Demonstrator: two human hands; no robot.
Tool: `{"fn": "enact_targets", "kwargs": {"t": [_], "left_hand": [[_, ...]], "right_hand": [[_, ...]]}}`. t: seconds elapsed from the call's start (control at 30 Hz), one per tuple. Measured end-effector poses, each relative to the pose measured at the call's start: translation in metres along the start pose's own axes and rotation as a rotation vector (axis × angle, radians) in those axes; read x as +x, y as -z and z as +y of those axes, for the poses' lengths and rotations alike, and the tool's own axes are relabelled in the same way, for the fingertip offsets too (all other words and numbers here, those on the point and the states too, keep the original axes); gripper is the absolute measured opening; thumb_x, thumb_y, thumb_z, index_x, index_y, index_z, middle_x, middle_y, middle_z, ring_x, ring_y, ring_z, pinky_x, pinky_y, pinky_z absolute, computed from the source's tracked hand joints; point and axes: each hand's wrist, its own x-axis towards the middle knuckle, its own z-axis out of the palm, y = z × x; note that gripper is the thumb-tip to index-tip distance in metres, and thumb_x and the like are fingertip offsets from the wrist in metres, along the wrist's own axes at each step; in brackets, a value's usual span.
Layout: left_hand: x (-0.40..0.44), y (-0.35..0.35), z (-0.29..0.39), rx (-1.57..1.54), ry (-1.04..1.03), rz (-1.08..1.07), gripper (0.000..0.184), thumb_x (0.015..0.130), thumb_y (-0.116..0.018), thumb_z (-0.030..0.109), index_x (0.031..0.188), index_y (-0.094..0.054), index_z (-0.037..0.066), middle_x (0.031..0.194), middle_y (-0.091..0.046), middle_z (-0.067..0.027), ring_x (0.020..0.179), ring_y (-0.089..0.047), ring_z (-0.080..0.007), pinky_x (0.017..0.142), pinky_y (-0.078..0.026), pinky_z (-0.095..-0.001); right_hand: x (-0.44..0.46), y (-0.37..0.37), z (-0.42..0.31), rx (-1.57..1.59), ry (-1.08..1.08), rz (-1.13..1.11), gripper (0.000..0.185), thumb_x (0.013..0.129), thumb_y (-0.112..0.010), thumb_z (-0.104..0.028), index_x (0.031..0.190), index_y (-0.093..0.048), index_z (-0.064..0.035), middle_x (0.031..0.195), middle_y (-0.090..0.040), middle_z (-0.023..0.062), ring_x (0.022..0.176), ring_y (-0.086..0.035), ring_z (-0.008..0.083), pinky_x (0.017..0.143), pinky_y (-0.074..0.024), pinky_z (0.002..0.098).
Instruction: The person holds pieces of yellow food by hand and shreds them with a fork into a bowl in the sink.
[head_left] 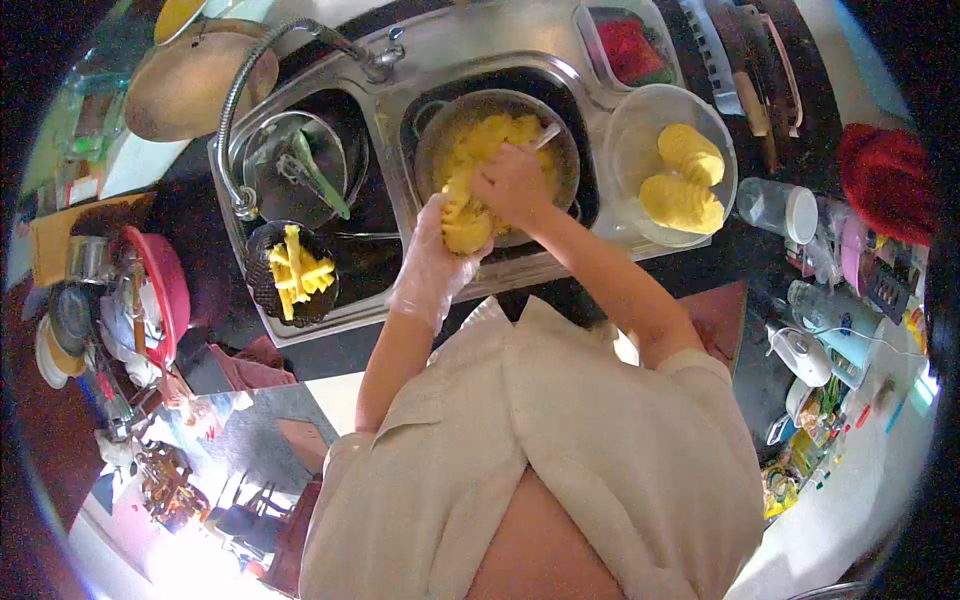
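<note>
A peeled yellow pineapple (463, 228) rests in my left hand (437, 250), whose fingers, in a clear plastic glove, wrap around it. My right hand (515, 185) is bare and closed against the pineapple's top. Out of that fist sticks the pale end of a slim tool (547, 136); its working end is hidden. Both hands are over a round metal bowl (570, 165) in the right sink basin, with yellow pineapple pieces (505, 130) inside. On the right, a clear plastic tub (630, 140) holds two peeled pineapples (682, 203) with grooved surfaces.
A black basket (262, 290) with yellow strips stands at the left basin's front corner. Behind it lies a green-handled peeler (322, 185) in a pot. The faucet (232, 120) arches over that side. Knives (750, 100) lie at the back right, near a clear jar (775, 210).
</note>
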Motion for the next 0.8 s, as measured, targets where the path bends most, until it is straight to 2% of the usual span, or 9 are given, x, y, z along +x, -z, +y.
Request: {"fn": "enact_targets", "kwargs": {"t": [0.13,0.17,0.23,0.3,0.43,0.5,0.57,0.73,0.8], "left_hand": [[-0.013,-0.013,0.008,-0.214,0.187,0.068,0.028,0.084,-0.058,0.026,0.109,-0.058,0.013,0.111,-0.061,-0.0059,0.101,-0.058,-0.0246,0.085,-0.049,-0.0425],[-0.016,-0.013,0.009,-0.214,0.187,0.068,0.028,0.084,-0.058,0.026,0.109,-0.058,0.013,0.111,-0.061,-0.0059,0.101,-0.058,-0.0246,0.085,-0.049,-0.0425],[-0.02,-0.012,0.009,-0.074,0.038,-0.165,0.038,0.083,-0.063,0.031,0.114,-0.054,0.012,0.113,-0.059,-0.0084,0.104,-0.057,-0.026,0.081,-0.05,-0.0494],[-0.019,-0.005,0.014,-0.094,0.05,-0.145,0.041,0.083,-0.063,0.034,0.117,-0.053,0.012,0.114,-0.059,-0.0087,0.103,-0.058,-0.0263,0.078,-0.052,-0.0503],[-0.021,0.005,0.016,-0.281,0.117,-0.171,0.049,0.084,-0.062,0.043,0.121,-0.051,0.013,0.115,-0.058,-0.0098,0.099,-0.06,-0.0276,0.07,-0.055,-0.0511],[-0.02,0.001,0.018,-0.307,0.118,-0.183,0.049,0.086,-0.06,0.044,0.122,-0.05,0.013,0.116,-0.058,-0.0122,0.096,-0.061,-0.0294,0.067,-0.055,-0.0503],[-0.017,-0.005,0.019,-0.223,0.087,-0.359,0.05,0.086,-0.059,0.045,0.123,-0.05,0.013,0.115,-0.058,-0.0143,0.094,-0.061,-0.0312,0.069,-0.055,-0.0471],[-0.02,-0.016,0.014,-0.307,0.121,-0.219,0.045,0.086,-0.06,0.041,0.117,-0.053,0.01,0.107,-0.059,-0.0125,0.093,-0.058,-0.0286,0.078,-0.051,-0.0421],[-0.02,-0.013,0.011,-0.303,0.115,-0.162,0.043,0.086,-0.06,0.041,0.115,-0.053,0.01,0.107,-0.058,-0.0113,0.092,-0.058,-0.0278,0.079,-0.051,-0.041]], "right_hand": [[0.008,-0.002,0.031,-0.096,0.002,-0.022,0.029,0.076,-0.06,-0.027,0.054,-0.062,-0.0087,0.061,-0.06,0.0079,0.066,-0.055,0.0264,0.066,-0.0383,0.0434],[0.01,-0.001,0.032,-0.153,-0.069,-0.053,0.034,0.08,-0.057,-0.033,0.058,-0.063,-0.0074,0.063,-0.061,0.011,0.067,-0.057,0.029,0.067,-0.0405,0.0456],[0.018,0.012,0.027,-0.215,-0.146,-0.081,0.04,0.083,-0.054,-0.038,0.062,-0.065,-0.006,0.066,-0.062,0.0142,0.068,-0.059,0.0317,0.069,-0.0427,0.0478],[0.026,0.022,0.022,0.005,-0.417,-0.146,0.047,0.087,-0.049,-0.042,0.065,-0.065,-0.0041,0.068,-0.062,0.0188,0.064,-0.06,0.0361,0.064,-0.0453,0.0483],[0.017,0.019,0.015,0.172,-0.409,-0.085,0.05,0.089,-0.047,-0.043,0.066,-0.064,-0.0019,0.068,-0.061,0.0214,0.062,-0.059,0.0395,0.061,-0.046,0.0489],[0.012,0.014,0.014,0.205,-0.407,-0.231,0.049,0.088,-0.05,-0.042,0.064,-0.064,-0.0007,0.064,-0.06,0.0205,0.062,-0.059,0.0396,0.061,-0.0462,0.0485],[0.004,0.001,0.016,0.238,-0.437,-0.217,0.047,0.088,-0.051,-0.04,0.065,-0.063,-0.0005,0.064,-0.059,0.0203,0.06,-0.058,0.0389,0.057,-0.0443,0.0463],[-0.003,0.005,0.021,0.188,-0.442,-0.148,0.044,0.085,-0.055,-0.039,0.066,-0.063,-0.0003,0.062,-0.057,0.0198,0.057,-0.057,0.0375,0.053,-0.0423,0.0431],[0.002,0.011,0.034,0.128,-0.386,0.042,0.042,0.081,-0.06,-0.035,0.059,-0.059,0.001,0.057,-0.054,0.0192,0.052,-0.053,0.0377,0.05,-0.0401,0.0457]]}}
